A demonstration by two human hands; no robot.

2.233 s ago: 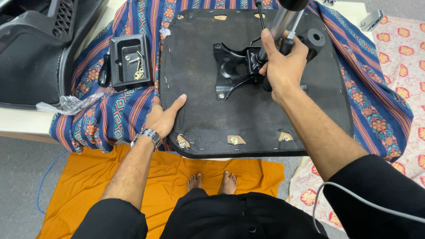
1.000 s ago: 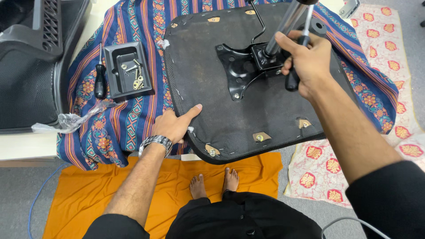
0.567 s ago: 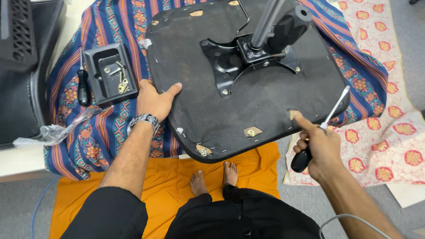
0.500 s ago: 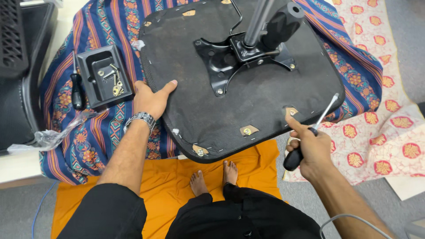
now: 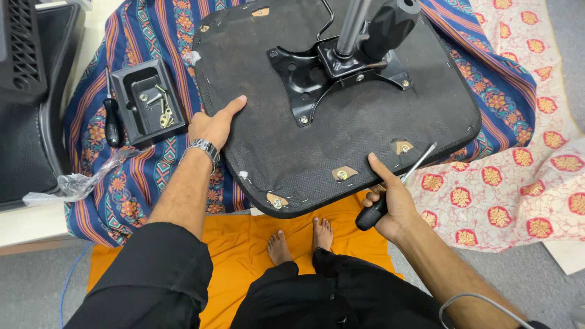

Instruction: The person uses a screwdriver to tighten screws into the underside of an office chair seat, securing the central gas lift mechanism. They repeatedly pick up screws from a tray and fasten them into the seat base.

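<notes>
We see the right hand (image 5: 393, 204) closed around a screwdriver (image 5: 396, 186), its black handle in the fist and the thin metal shaft pointing up toward the near right edge of the seat base (image 5: 341, 116). The thumb of this grip lies against that edge. The left hand (image 5: 213, 125) rests open and flat on the left edge of the seat base, holding nothing. The seat base lies upside down on a striped cloth (image 5: 152, 164) over the counter (image 5: 24, 225), with a black metal bracket (image 5: 329, 70) at its middle. Left of it sits a small black tray (image 5: 146, 100) of screws, a second screwdriver (image 5: 111, 119) beside it.
</notes>
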